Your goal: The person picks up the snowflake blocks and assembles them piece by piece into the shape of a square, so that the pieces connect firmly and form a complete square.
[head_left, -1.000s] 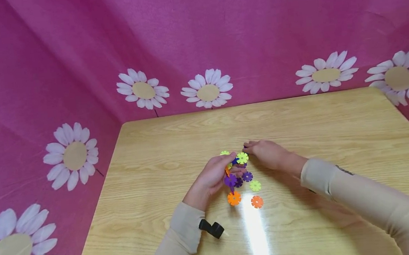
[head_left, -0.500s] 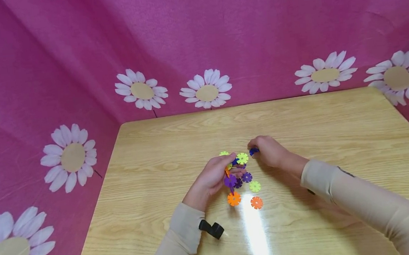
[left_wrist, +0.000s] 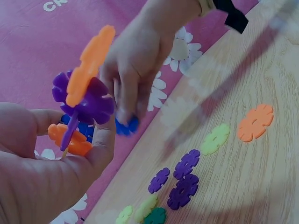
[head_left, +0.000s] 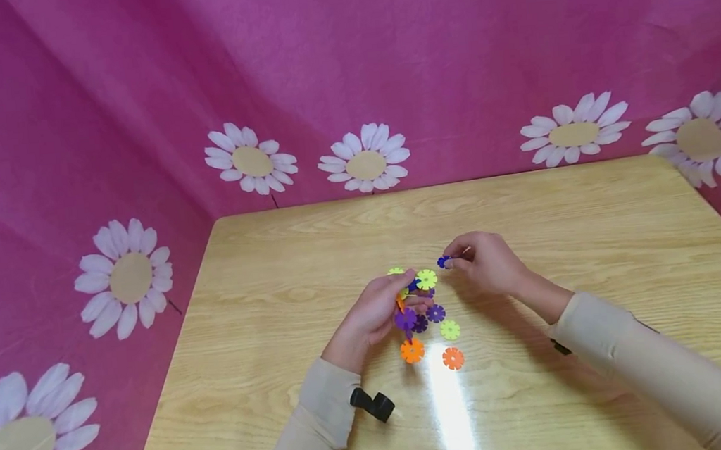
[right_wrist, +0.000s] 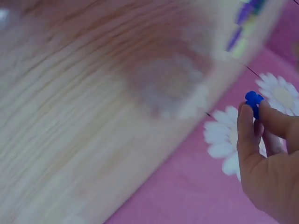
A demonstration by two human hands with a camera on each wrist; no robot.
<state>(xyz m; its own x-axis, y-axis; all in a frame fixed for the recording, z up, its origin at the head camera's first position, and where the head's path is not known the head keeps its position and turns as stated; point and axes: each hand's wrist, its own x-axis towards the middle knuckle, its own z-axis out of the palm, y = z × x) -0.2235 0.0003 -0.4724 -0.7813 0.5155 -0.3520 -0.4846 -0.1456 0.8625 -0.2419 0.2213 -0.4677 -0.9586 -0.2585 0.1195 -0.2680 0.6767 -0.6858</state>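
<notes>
My left hand (head_left: 373, 309) holds a joined chain of notched flower-shaped plastic discs. In the left wrist view the chain shows an orange disc (left_wrist: 88, 65), a purple disc (left_wrist: 96, 105) and a blue disc (left_wrist: 84, 129) between thumb and fingers. Part of the chain is hidden by the palm. To the right and slightly farther back, my right hand (head_left: 487, 264) pinches a blue disc (right_wrist: 253, 100) between thumb and fingertip, apart from the chain and above the table.
On the wooden table (head_left: 277, 295) lie loose discs: an orange one (left_wrist: 255, 123), a yellow-green one (left_wrist: 215, 139), several purple ones (left_wrist: 183, 192) and a dark green one (left_wrist: 155, 216). A pink curtain (head_left: 448, 48) with white daisies hangs behind and left of the table.
My right hand has turned and drawn slightly right, and the blue disc, mostly hidden at first, now shows at its fingertips. The left hand with the chain stays put.
</notes>
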